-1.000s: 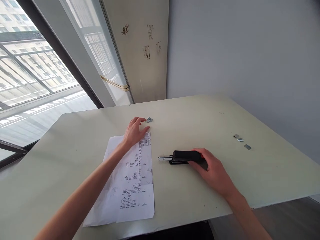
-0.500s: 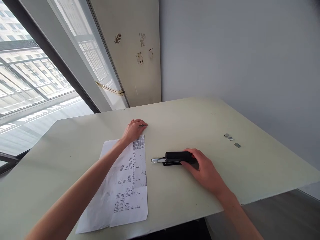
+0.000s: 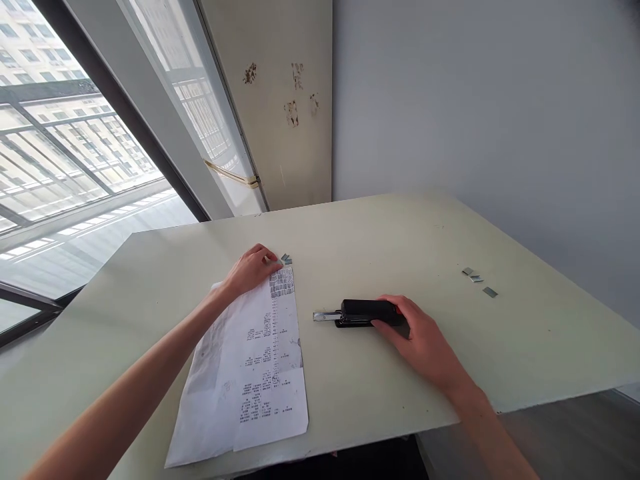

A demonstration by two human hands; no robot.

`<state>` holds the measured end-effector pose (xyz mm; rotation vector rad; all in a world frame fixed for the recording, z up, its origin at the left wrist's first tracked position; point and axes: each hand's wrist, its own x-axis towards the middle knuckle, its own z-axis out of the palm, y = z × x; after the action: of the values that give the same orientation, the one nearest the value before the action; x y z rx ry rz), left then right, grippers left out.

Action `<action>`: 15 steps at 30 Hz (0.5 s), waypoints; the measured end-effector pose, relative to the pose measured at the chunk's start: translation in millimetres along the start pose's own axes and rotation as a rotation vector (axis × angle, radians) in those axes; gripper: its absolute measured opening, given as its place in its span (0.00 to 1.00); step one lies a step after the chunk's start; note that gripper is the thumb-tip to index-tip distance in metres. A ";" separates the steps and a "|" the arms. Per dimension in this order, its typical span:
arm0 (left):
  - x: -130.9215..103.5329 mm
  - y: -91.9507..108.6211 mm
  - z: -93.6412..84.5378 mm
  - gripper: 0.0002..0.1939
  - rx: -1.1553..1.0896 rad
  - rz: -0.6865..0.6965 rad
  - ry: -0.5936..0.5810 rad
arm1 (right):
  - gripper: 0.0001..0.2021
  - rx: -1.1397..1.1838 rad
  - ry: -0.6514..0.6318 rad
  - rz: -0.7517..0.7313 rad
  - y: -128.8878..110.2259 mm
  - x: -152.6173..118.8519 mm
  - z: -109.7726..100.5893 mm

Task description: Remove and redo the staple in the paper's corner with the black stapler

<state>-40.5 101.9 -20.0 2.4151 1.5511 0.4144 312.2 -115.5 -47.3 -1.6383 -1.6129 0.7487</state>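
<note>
My left hand (image 3: 254, 268) is closed at the upper edge of the printed papers (image 3: 273, 387), thumb and fingers pinched on that edge. Just beyond its fingertips lie a few small grey metal strips (image 3: 287, 259), which look like staple strips. On the right, my right hand (image 3: 417, 340) wraps around the rear of a black stapler (image 3: 367, 312). The stapler lies on the table, and its silver metal end sticks out to the left, toward the papers but apart from them.
Several more small metal strips (image 3: 480, 279) lie on the right of the pale table (image 3: 360, 240). A grey wall (image 3: 475, 100) stands behind it, with a stained cream panel (image 3: 295, 153) and a window (image 3: 65, 127) to the left.
My left hand has let go of the small strips and drawn back onto the papers' top edge. The papers' upper end has turned slightly left. My right hand remains on the stapler.
</note>
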 end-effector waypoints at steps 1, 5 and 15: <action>-0.2 0.1 -1.0 0.24 -0.004 -0.001 -0.001 | 0.18 0.000 0.001 0.002 -0.3 -0.2 0.0; -7.0 7.1 -6.5 0.24 -0.026 0.029 0.009 | 0.18 0.002 -0.001 0.001 0.1 0.0 0.0; -81.2 42.8 -17.9 0.18 0.046 0.280 -0.012 | 0.20 -0.005 0.004 0.006 0.8 -0.1 0.2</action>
<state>-43.1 11.3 2.9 2.6740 1.2327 0.4188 312.5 -115.5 -48.1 -1.6479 -1.6088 0.7452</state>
